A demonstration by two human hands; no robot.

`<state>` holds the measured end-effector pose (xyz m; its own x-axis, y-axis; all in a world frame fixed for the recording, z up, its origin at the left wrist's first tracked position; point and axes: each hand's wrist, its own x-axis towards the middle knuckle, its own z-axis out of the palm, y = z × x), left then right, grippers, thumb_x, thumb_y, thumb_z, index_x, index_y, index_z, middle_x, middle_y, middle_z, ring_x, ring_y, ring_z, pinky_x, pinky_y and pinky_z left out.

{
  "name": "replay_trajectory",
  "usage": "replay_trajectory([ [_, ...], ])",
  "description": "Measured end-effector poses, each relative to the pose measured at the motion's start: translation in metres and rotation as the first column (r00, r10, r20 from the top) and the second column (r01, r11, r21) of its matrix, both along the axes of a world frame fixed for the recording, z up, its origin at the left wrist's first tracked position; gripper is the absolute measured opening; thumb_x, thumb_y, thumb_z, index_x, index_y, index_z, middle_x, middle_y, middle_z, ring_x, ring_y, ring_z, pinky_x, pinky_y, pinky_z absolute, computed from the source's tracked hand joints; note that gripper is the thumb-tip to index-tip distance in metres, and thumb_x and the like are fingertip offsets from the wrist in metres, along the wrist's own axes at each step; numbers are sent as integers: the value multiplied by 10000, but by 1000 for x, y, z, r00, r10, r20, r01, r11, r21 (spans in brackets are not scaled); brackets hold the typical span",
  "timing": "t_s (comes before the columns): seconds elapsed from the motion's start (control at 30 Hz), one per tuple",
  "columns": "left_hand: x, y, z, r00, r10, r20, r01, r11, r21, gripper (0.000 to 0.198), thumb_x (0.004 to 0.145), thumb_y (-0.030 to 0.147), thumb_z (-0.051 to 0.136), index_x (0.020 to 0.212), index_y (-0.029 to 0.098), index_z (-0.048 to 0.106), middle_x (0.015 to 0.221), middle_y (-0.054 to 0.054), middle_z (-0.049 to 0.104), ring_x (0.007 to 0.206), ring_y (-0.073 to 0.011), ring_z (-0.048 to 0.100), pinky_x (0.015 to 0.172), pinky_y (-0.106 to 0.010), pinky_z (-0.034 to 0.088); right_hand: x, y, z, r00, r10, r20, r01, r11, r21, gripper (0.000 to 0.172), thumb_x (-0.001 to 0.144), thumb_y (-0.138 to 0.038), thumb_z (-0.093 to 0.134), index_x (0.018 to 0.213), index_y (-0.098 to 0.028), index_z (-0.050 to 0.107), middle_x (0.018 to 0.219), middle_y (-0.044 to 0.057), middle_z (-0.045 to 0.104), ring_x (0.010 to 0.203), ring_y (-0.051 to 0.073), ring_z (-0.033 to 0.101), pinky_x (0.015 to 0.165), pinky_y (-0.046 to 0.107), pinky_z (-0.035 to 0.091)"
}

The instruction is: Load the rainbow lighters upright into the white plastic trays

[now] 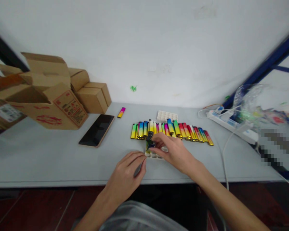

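Note:
A white tray with round holes [154, 156] lies near the table's front, partly covered by my right hand [174, 152]. Thumb and fingers of that hand are closed on a lighter [148, 147] standing at the tray's left end; its body is mostly hidden. Further black lighter tops [150, 135] show just behind it. My left hand [128, 170] has its fingertips pinched together at the tray's front left corner. Behind both hands runs a row of shiny multicoloured lighters [184, 131], several lying over others.
A second white holed tray [167, 116] lies behind the row. One pink and yellow lighter [121, 113] lies apart, near a phone [97, 130]. Cardboard boxes [62, 106] stand at left. A white power strip [233, 126] with cables and clear plastic bags [252, 99] are at right.

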<state>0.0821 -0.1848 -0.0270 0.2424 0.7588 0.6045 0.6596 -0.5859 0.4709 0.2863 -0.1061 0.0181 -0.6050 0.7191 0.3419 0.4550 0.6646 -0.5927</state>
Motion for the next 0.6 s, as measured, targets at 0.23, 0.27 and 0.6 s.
replay_trajectory([
  [0.23,-2,1,-2,1000,-14,-4,14,1000,-2,217,984,94,559,1119,191,698,1051,-87,737,1004,-202,708,932,-369,622,7,1,7,999,-17,-27,14,992,-122,292,893,-382,788,1004,-209,580,872,19,710,744,161,686,668,264,540],
  [0.27,-2,1,-2,1000,-17,-6,17,1000,1,215,984,95,560,1117,189,700,1047,-87,736,1001,-203,708,931,-368,622,12,5,13,999,-25,-25,22,993,-119,278,902,-411,774,966,-207,597,850,17,713,737,161,684,664,262,533],
  [0.6,-1,3,-3,1000,-7,-7,7,1000,12,220,981,92,556,1100,191,712,1043,-85,733,985,-201,714,919,-362,631,69,98,22,963,2,270,-21,998,65,724,785,-464,858,1390,-162,598,1462,202,597,1352,339,574,1139,520,453],
])
